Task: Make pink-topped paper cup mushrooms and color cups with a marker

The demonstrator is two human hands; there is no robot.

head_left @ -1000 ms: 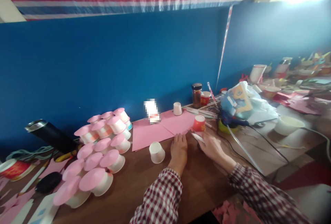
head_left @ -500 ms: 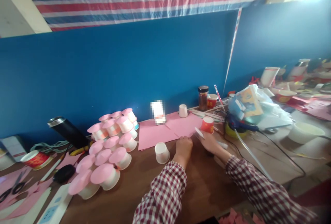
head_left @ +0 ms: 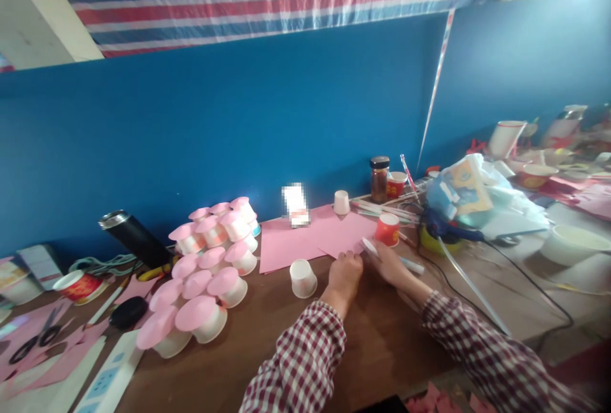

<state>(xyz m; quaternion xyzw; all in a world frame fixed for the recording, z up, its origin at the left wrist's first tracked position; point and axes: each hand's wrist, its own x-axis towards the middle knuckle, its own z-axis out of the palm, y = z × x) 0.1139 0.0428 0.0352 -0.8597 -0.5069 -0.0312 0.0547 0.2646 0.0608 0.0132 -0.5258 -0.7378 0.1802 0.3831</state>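
My left hand [head_left: 345,274] rests on the brown table at the near corner of the pink paper sheets [head_left: 305,241], fingers curled down onto the paper edge. My right hand [head_left: 390,260] lies just to its right and grips a white pen [head_left: 392,257] that points toward the paper. A small red paper cup [head_left: 387,229] stands upside down right behind that hand. A white paper cup [head_left: 302,278] lies tipped on the table left of my left hand. Both sleeves are red-and-white check.
A pile of white cups with pink round lids [head_left: 207,272] sits at the left, beside a black flask [head_left: 134,239]. Scissors [head_left: 29,343] and pink scraps lie far left. A brown jar [head_left: 379,179], a glue gun with cable [head_left: 446,230] and plastic bags [head_left: 477,195] crowd the right.
The camera has swung left and a little down. My hands have stayed at the paper's corner, and my right hand still has the pen.
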